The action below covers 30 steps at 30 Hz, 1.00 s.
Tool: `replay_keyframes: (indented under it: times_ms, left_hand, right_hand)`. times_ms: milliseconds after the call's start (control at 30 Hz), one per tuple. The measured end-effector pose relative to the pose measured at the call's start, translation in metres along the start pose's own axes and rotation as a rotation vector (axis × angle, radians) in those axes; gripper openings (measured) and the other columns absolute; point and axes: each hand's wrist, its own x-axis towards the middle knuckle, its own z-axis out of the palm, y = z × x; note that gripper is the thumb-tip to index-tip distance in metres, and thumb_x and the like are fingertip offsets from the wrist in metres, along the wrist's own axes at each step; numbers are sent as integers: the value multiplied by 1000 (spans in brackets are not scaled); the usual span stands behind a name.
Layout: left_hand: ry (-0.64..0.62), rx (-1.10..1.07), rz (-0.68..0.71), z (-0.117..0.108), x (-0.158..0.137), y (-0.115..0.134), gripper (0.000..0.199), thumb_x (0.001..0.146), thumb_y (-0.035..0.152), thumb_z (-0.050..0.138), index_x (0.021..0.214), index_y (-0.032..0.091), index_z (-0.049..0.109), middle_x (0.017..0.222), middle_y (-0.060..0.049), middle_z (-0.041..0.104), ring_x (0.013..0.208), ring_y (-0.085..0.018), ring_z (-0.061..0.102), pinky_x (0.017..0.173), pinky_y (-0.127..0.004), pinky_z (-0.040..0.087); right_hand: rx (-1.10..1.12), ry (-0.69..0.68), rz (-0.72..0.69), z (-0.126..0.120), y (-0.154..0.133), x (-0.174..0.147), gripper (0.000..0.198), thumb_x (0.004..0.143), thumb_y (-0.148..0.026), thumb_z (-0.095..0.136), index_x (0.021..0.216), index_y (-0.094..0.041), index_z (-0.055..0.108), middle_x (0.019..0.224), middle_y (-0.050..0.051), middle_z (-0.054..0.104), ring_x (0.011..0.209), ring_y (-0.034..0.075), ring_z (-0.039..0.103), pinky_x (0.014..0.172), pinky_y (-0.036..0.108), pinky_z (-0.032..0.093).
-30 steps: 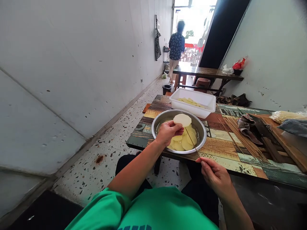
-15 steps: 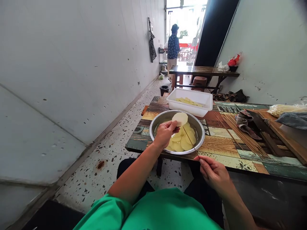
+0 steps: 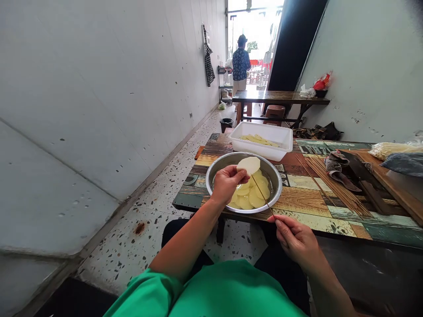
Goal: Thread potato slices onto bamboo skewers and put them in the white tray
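Observation:
My left hand [image 3: 228, 182] pinches a pale potato slice [image 3: 249, 164] above a round metal basin [image 3: 211, 193]. Inside the basin, several more potato slices [image 3: 247, 196] lie in water. My right hand [image 3: 294, 235] is closed on the lower end of a thin wooden skewer [image 3: 262, 193], in front of the table edge. The skewer slants up and left over the basin rim, and its upper end is at the lower edge of the held slice. Whether the tip has pierced the slice I cannot tell.
Behind the basin stands a white plastic tub [image 3: 261, 143] with potato pieces. To the right lie a bundle of skewers [image 3: 333, 185], a crumpled cloth glove [image 3: 339, 167], a cleaver [image 3: 366, 185] and a wooden board [image 3: 393, 189]. A person [image 3: 241, 64] stands near the doorway.
The slice in my left hand has tilted slightly and sits a little lower. My right hand and the skewer look nearly unmoved. The person at the back has shifted slightly right.

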Motion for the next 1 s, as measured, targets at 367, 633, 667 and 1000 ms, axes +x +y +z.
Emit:
replay_keyframes:
  times_ms: [367,633,667,1000]
  left_hand:
    - [-6,-25,16,1,2,-6,38,54,35,85,75,10,67,65,-3,69,62,-13,66,67,-28,57]
    - [-8,41,68,0,1,-13,32,59,36,82,73,11,69,65,-3,69,61,-12,65,67,-27,56]
    - [-5,54,81,0,1,-15,31,60,36,81,73,11,69,65,-3,69,61,-12,64,67,-27,56]
    - [0,98,80,3,-3,-14,27,62,34,79,72,12,67,65,-3,69,61,-12,65,68,-27,57]
  right_hand:
    - [4,4,-7,0,1,1,41,83,-51,65,97,-12,66,52,-8,36,44,6,34,40,20,20]
    - [135,-2,103,10,-9,-5,43,79,-54,67,95,-15,62,46,-10,39,32,2,23,31,15,15]
    - [200,-7,137,12,-10,-5,42,78,-53,69,94,-16,61,46,-11,38,31,1,21,29,14,15]
    - [279,59,99,28,-3,0,35,80,-49,68,94,-16,66,45,-11,36,30,3,23,26,15,19]
